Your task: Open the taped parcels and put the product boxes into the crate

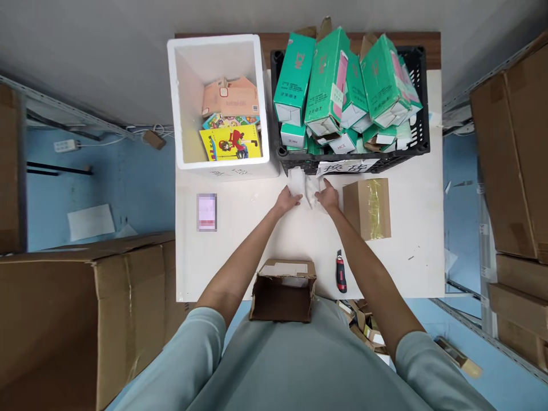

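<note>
Both hands are at a thin white sheet of paper (pixel 297 181), crumpled and partly folded, just in front of the black crate. My left hand (pixel 289 201) pinches its left part. On the other side, my right hand (pixel 327 196) grips the right part, thumb and fingers together. Beside my right wrist lies a closed brown cardboard box (pixel 379 208) with yellowish tape across it. A red and black utility knife (pixel 341 275) rests on the table to the left of my right forearm. Close to my body stands an open small cardboard box (pixel 280 299).
A white foam box (pixel 172 103) with books and a pink carton stands at the back left. The black crate (pixel 422 114) holds several green boxes (pixel 329 80). A blurred card-like item (pixel 206 212) lies on the white table (pixel 240 228). Large cartons (pixel 141 297) flank the table.
</note>
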`<state>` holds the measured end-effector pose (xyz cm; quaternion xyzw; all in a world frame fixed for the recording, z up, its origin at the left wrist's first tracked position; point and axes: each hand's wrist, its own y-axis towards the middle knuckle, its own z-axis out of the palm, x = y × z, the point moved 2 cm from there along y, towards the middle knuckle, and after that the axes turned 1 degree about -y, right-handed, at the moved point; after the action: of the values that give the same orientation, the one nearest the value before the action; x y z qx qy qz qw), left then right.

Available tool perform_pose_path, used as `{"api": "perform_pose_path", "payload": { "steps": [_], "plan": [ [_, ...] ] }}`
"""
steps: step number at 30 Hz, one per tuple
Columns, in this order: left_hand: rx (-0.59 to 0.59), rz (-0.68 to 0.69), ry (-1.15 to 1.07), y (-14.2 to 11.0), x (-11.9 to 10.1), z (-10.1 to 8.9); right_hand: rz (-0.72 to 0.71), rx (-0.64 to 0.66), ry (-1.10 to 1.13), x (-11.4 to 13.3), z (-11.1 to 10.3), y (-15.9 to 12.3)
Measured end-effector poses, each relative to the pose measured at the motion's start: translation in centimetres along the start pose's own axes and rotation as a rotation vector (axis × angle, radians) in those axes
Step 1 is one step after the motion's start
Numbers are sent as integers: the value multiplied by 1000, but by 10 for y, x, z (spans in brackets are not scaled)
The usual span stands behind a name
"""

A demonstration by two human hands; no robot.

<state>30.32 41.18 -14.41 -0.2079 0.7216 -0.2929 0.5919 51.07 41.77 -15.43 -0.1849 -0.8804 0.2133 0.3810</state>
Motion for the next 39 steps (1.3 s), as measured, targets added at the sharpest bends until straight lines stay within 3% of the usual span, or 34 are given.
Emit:
{"api": "perform_pose_path", "payload": {
  "steps": [4, 8, 13, 15, 20, 24, 27, 30, 33, 36, 39],
  "plan": [
    [3, -57, 28, -11, 3, 8, -25, 6, -251, 11, 13, -16],
    [17, -82, 62, -38, 13, 2, -44, 13, -219, 5, 23, -53],
    [3, -31, 113, -86, 13, -16, -53, 8, -88, -8, 16, -97],
    [15, 59, 165, -114, 9, -25, -73, 10, 39, -9, 9, -122],
    [80, 270, 257, -207, 1, -41, -184, 80, 641, 1, -19, -211],
    [148, 333, 128, -280, -5, -44, -227, 94, 715, 12, -38, -290],
    [189, 343, 80, -324, -8, -47, -264, 78, 666, 20, -41, -341],
    [223, 338, 73, -356, -3, -55, -305, 80, 622, 25, -32, -384],
    [246, 355, 84, -374, 18, -64, -337, 89, 589, 24, -13, -415],
    [214, 404, 250, -377, 50, -70, -348, 79, 473, 18, 14, -428],
    [127, 422, 533, -368, 80, -68, -326, 30, 116, 11, 41, -425]
  ]
}}
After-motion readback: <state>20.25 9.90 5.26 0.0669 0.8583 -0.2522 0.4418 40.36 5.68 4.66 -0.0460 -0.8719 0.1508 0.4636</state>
